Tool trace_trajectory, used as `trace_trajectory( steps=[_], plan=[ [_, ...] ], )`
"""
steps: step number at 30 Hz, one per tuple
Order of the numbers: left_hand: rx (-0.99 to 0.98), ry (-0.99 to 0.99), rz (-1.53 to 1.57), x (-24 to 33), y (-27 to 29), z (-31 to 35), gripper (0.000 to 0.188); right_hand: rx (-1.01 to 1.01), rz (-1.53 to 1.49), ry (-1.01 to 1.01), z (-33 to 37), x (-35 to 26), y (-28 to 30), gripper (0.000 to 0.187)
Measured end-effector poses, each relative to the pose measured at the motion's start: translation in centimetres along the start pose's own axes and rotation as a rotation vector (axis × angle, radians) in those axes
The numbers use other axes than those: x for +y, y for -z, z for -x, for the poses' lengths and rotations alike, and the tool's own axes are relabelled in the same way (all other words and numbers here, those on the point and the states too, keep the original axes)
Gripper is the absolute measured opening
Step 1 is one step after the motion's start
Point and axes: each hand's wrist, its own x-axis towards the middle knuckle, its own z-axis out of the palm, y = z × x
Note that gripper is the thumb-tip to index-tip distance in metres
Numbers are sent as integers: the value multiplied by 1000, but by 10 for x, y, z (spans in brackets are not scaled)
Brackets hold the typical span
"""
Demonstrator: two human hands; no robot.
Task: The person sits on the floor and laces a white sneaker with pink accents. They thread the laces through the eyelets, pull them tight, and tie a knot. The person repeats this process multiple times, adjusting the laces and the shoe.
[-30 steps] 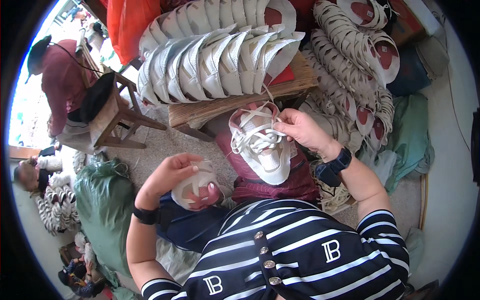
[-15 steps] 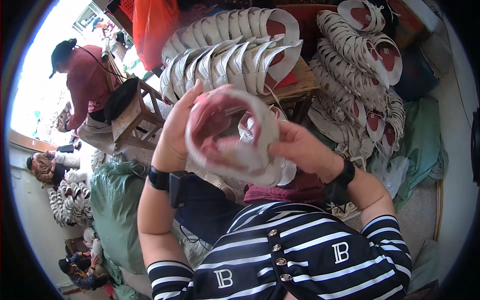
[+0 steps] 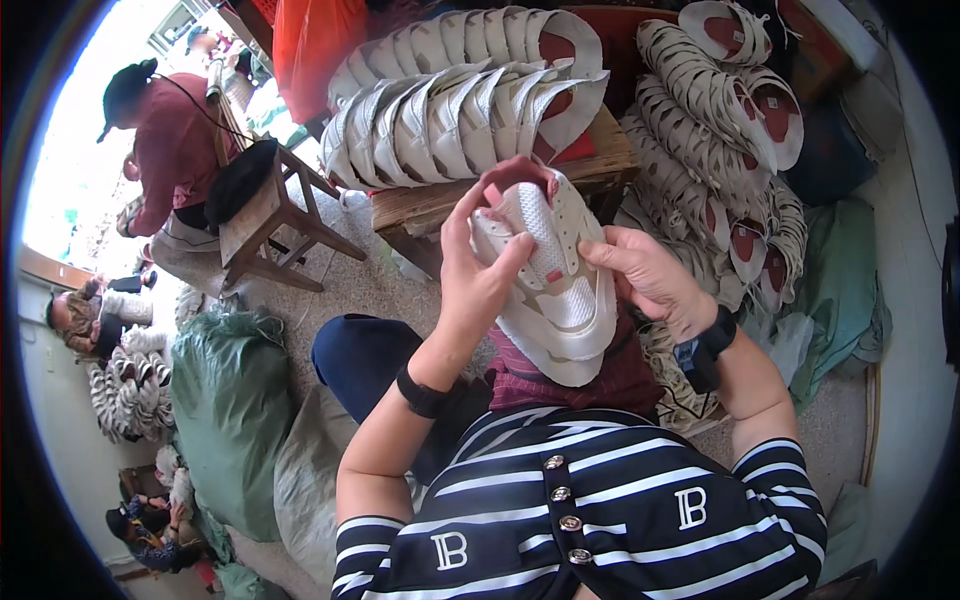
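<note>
A white and beige shoe upper [image 3: 577, 308] with a dark pink lining is held in front of my body, its toe pointing toward me. My left hand [image 3: 474, 262] grips its left side near the collar, thumb laid by the tongue. On the opposite side my right hand [image 3: 655, 280] pinches the edge by the lace holes, the thumb on top and the other fingers partly hidden. Below the upper, maroon striped cloth [image 3: 510, 372] covers my lap.
Nested rows of shoe uppers [image 3: 440, 125] lie on a wooden bench [image 3: 425, 207] ahead. More stacked uppers [image 3: 700, 130] rise at the right beside green sacking [image 3: 835, 290]. A full green sack [image 3: 230, 410] stands at the left. A co-worker [image 3: 180, 150] sits near a wooden stool [image 3: 265, 225].
The upper has turned from its open, pink-lined side to its outer face, toe toward me. My left hand has shifted right and nearer. My right hand now holds the lace-hole edge.
</note>
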Motion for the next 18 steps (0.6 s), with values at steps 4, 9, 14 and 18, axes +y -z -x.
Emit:
trace_trajectory(
  steps=[4,9,14,18],
  plan=[
    [-44,15,-96,-6,3,-3,62,127,383,-142,1,-6,17,35],
    [-87,100,34,-7,2,-4,67,263,937,691,-18,-23,0,32],
    [-209,253,433,16,6,-7,61,66,1042,590,-49,-29,4,34],
    [-151,208,403,9,10,-4,60,33,976,520,-56,-33,2,26]
  ],
)
